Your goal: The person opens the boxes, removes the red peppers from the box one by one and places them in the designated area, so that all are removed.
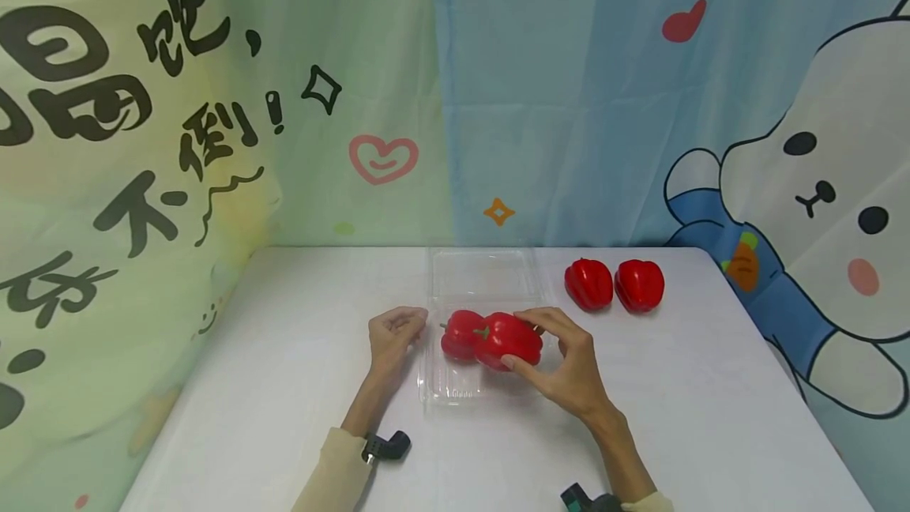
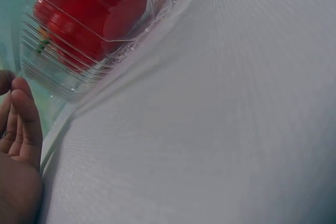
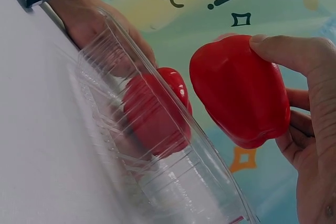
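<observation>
A clear plastic clamshell container point(image 1: 455, 393) lies with its lid raised at the back of the white table. Inside its left part sits a red bell pepper point(image 1: 460, 336) with a green stem. Over the container my right hand point(image 1: 569, 362) holds another red bell pepper point(image 3: 241, 93), thumb on one side and fingers on the other. In the right wrist view this pepper is above the rim, clear of the tray. My left hand point(image 1: 394, 338) pinches the container's left edge with thumb and curled fingers; the exact contact is hard to see.
Two more red bell peppers, a left one point(image 1: 588, 284) and a right one point(image 1: 640, 286), stand side by side at the back right of the white table point(image 1: 711, 417). A printed curtain point(image 1: 355, 22) hangs behind the table's back edge.
</observation>
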A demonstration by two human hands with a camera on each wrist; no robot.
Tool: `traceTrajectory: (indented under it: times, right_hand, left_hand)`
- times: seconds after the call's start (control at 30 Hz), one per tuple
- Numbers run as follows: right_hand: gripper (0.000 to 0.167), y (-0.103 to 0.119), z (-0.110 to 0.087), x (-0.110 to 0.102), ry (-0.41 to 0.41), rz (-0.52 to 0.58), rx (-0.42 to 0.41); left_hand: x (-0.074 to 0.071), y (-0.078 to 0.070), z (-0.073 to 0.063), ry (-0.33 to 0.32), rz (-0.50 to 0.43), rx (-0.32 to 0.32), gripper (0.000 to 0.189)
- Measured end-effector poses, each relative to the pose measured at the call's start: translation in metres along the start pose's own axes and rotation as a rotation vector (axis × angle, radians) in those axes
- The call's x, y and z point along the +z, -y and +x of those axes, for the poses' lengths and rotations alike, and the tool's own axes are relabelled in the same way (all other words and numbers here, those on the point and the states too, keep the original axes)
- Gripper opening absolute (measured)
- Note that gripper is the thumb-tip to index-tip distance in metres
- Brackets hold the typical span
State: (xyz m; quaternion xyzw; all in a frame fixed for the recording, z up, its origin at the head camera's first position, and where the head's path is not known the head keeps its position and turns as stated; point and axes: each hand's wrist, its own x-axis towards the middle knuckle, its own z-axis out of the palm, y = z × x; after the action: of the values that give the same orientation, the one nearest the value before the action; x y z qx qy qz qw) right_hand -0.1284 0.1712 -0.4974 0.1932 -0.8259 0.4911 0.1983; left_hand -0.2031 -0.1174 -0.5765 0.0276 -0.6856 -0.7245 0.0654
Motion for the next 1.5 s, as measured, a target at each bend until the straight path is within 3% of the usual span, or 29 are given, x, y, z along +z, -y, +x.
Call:
traceTrajectory:
  times: [0.57, 1.5]
  right_hand:
    - [0.072, -0.001, -0.001, -0.012, -0.116, -0.030, -0.001]
    - [0.071, -0.014, -0.005, -0.019, -0.185, -0.062, 0.059]
  left_hand:
    - [0.001, -0.002, -0.002, -0.001, 0.000, -0.008, 0.014]
    - [0.001, -0.002, -0.002, -0.004, 0.033, -0.006, 0.013]
